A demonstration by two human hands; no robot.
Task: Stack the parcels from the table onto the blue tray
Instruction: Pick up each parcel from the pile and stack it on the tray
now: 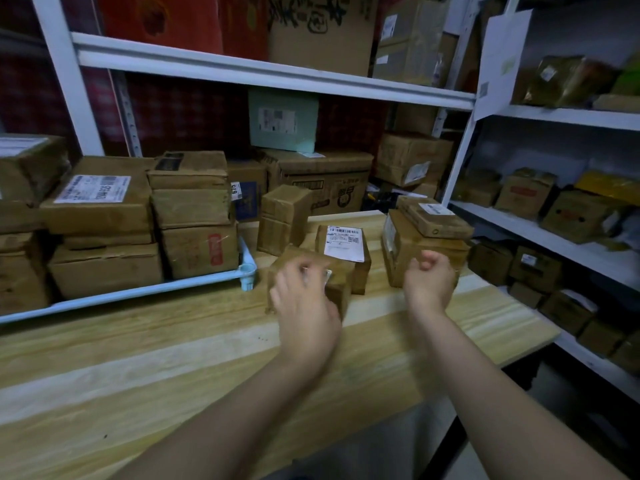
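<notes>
Reaching with left hand (304, 306) over a small box (343, 289) on the table (173, 358), right of the blue tray (138, 292), too blurred to tell any grip, with right hand (429, 278) loosely curled, empty

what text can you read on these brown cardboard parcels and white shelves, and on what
"619", sideways: white sticker on the blue-printed cardboard box beside the stacks on the light blue tray.
"WU", doubtful: white shipping label on the small brown cardboard parcel on the wooden table.
Black brush characters, top-shelf cardboard box: cut off, unreadable.
Other labels: too blurred.
</notes>
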